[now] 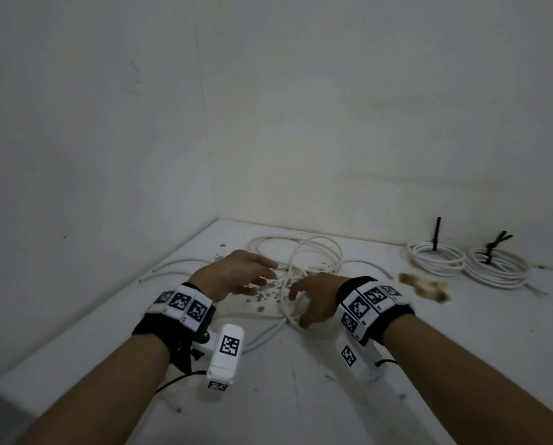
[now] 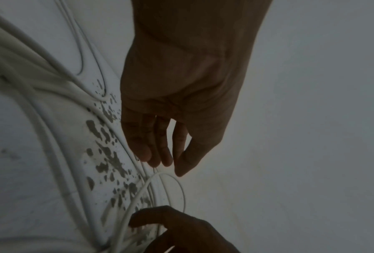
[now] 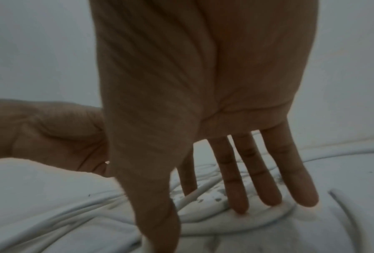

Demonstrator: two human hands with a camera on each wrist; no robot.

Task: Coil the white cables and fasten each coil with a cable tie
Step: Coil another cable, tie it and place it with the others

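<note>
Both relaxed and holding nothing, left hand (image 1: 236,274) and right hand (image 1: 313,300) reach into the loose cable (image 1: 296,271), whose crossed loops may knot if pulled.

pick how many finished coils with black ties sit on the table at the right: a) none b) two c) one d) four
b: in the head view two tied coils lie side by side near the wall, the nearer-centre coil and the outer coil, each with a black cable tie sticking up, apart from the loose white cable under the hands.
</note>
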